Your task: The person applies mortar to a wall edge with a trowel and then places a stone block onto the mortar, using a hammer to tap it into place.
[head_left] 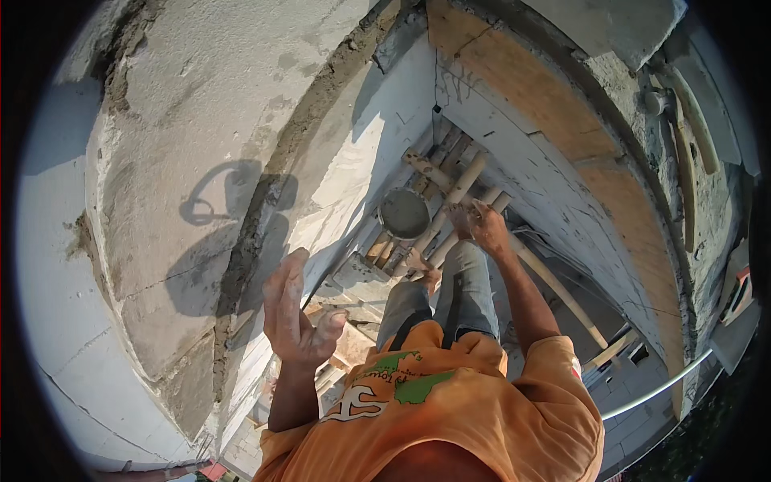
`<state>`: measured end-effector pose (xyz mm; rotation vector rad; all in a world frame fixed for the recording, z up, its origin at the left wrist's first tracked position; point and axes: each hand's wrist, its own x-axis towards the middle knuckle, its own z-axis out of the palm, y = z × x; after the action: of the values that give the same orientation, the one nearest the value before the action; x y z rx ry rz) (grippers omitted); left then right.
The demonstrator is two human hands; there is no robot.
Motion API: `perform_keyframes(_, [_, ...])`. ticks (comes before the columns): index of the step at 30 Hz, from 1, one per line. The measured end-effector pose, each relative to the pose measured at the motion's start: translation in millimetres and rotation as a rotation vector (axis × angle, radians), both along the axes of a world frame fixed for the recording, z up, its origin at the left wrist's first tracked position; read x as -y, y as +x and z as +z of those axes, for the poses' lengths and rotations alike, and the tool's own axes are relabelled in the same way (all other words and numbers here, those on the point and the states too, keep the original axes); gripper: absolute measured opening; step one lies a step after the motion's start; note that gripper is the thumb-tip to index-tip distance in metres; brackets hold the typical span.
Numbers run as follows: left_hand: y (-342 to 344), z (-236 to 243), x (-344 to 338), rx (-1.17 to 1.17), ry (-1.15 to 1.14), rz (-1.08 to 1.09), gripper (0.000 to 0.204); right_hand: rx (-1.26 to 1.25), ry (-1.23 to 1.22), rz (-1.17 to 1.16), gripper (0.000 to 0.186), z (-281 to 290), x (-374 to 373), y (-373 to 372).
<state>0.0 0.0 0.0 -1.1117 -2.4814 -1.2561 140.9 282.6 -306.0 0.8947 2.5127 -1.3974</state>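
My left hand (pixel 301 313) is raised beside the pale block wall (pixel 185 265) on the left, palm turned inward and thumb apart from the fingers. It holds nothing, and grey dust coats its skin. Stretched forward and down, my right hand (pixel 488 228) overlaps my right foot in the picture, above the wooden poles (pixel 470 177). Its fingers look bent, but I cannot tell them clearly from the foot behind. A round bucket of grey mortar (pixel 404 214) stands ahead of my feet, left of the right hand. Wet mortar (pixel 241 249) runs in a strip along the left wall.
My bare left foot (pixel 423 269) is on a platform of poles and boards between two walls. Gaps beside the poles show a lower level. The right wall carries an orange-brown board (pixel 554 88). A hammer (pixel 657 100) lies on its top, and a white hose (pixel 658 390) curves nearby.
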Motion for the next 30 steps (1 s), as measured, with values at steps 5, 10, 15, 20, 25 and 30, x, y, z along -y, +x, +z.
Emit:
perform_keyframes(5, [47.7,-134.1,63.4,0.513,-0.319,0.171,0.050,0.392,-0.106,-0.024,0.040,-122.9,24.3,14.6])
perform_keyframes(10, [80.6,-206.3,130.9,0.748,-0.438,0.279,0.041,0.297,0.028,0.002,0.036,-164.6,41.2,23.3])
perform_keyframes(15, [82.6,-224.2,136.2,0.803,-0.383,0.249,0.041,-0.114,0.235,0.101,0.041,59.3,21.2,-14.3])
perform_keyframes(20, [44.3,-212.0,109.0,0.679,-0.328,0.193,0.041,-0.584,0.827,-0.175,0.038,253.2,-65.4,-3.8])
perform_keyframes(25, [22.7,-193.9,111.3,0.667,-0.211,0.206,0.043,-0.487,1.444,-0.460,0.019,365.0,-159.9,8.0])
perform_keyframes(30, [12.9,-174.4,111.9,0.517,-0.200,0.143,0.042,0.076,1.076,-0.562,0.039,337.4,-225.5,67.7])
